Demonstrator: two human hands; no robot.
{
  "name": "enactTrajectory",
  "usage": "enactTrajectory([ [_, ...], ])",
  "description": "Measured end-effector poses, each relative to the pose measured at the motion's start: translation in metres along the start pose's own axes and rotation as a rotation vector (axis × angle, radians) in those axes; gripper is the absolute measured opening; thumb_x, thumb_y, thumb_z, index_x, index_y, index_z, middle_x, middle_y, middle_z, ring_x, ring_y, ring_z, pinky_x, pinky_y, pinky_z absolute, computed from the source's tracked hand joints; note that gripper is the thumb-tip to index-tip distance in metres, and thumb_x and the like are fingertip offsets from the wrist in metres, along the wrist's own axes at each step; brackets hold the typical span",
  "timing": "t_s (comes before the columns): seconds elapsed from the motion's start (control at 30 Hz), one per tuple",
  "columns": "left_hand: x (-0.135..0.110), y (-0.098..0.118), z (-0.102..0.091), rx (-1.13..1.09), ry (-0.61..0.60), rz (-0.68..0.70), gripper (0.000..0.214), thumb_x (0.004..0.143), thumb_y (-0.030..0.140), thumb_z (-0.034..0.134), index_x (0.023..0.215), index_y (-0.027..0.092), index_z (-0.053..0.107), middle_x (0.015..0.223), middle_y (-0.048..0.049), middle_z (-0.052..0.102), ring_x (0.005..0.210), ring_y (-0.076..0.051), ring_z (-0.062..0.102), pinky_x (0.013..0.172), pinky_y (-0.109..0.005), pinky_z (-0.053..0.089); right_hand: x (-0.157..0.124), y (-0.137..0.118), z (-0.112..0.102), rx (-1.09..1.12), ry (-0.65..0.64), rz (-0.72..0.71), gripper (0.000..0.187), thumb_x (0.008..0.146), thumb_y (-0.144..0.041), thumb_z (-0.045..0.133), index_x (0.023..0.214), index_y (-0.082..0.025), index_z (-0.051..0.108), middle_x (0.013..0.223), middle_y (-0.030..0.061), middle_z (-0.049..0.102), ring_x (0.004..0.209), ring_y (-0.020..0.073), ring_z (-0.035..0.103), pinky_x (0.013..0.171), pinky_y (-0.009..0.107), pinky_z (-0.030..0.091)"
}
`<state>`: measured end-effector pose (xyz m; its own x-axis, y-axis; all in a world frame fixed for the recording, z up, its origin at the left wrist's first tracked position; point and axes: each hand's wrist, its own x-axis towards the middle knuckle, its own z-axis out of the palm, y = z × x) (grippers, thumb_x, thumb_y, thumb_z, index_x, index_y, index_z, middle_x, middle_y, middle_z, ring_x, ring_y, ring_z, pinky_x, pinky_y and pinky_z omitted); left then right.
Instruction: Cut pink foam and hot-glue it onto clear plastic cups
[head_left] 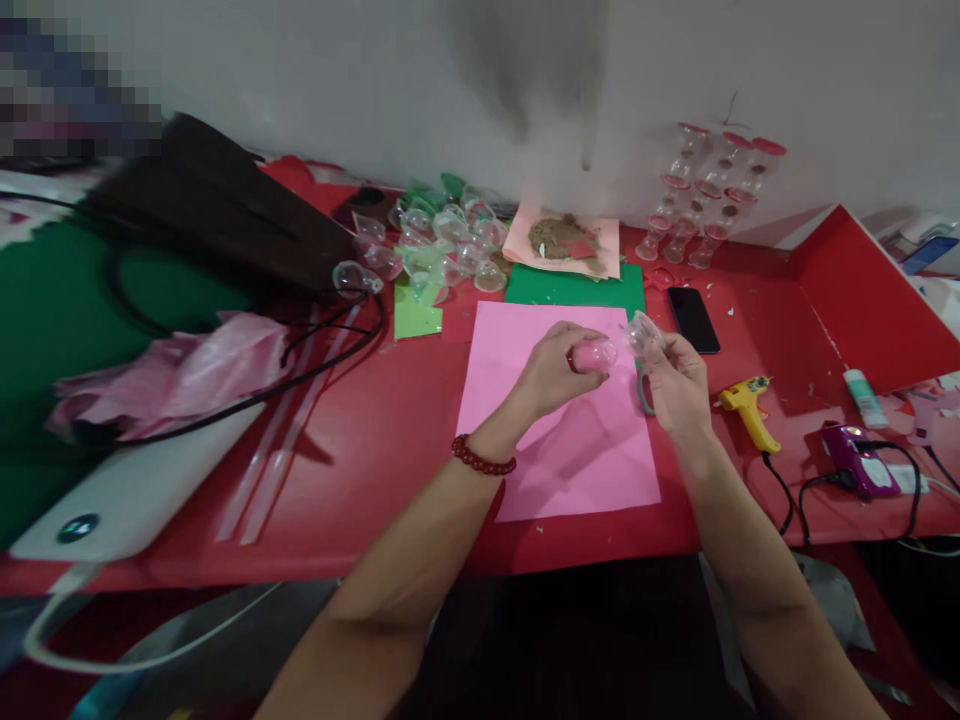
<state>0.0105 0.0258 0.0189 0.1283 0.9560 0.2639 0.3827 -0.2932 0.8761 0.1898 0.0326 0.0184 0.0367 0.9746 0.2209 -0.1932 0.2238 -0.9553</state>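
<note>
Above a pink paper sheet (555, 450), my left hand (559, 368) is closed round a small clear plastic cup (596, 354), its side turned up. Facing it, my right hand (677, 385) pinches a second clear plastic piece (642, 335), shaped like a small cup or bottle top. A narrow gap separates the two pieces. Below my right fingers, a grey-green ring-shaped handle (645, 390) shows at the sheet's edge; the rest of it is hidden.
Several clear plastic cups (450, 240) are heaped at the back. Joined hourglass shapes (690, 190) stand by the wall, near brown grains on paper (562, 240). To the right lie a phone (694, 320), a yellow glue gun (750, 410) and a purple power strip (859, 460).
</note>
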Motion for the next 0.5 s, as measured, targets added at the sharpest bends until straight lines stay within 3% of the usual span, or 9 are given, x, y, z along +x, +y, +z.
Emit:
enactTrajectory([
  [0.23,-0.0029,0.0026,0.0024,-0.044,0.007,-0.021,0.042,0.07,0.017,0.071,0.112,0.02,0.069,0.119,-0.0069,0.069,0.11,-0.023,0.065,0.099,-0.04,0.051,-0.0024,0.0034,-0.0007,-0.084,0.002,-0.015,0.039,0.076,-0.059,0.078,0.074,-0.025,0.059,0.116,0.0057,0.073,0.118,0.0234,0.066,0.102,0.044,0.052],
  [0.5,-0.002,-0.0034,0.0036,0.025,0.043,0.02,0.043,0.07,0.02,0.074,0.113,0.021,0.071,0.113,-0.0067,0.065,0.105,-0.022,0.064,0.096,-0.039,0.052,-0.005,0.0047,0.0047,-0.086,-0.003,-0.076,0.027,0.08,-0.048,0.078,0.075,-0.025,0.063,0.115,0.0048,0.074,0.122,0.022,0.064,0.108,0.045,0.049],
])
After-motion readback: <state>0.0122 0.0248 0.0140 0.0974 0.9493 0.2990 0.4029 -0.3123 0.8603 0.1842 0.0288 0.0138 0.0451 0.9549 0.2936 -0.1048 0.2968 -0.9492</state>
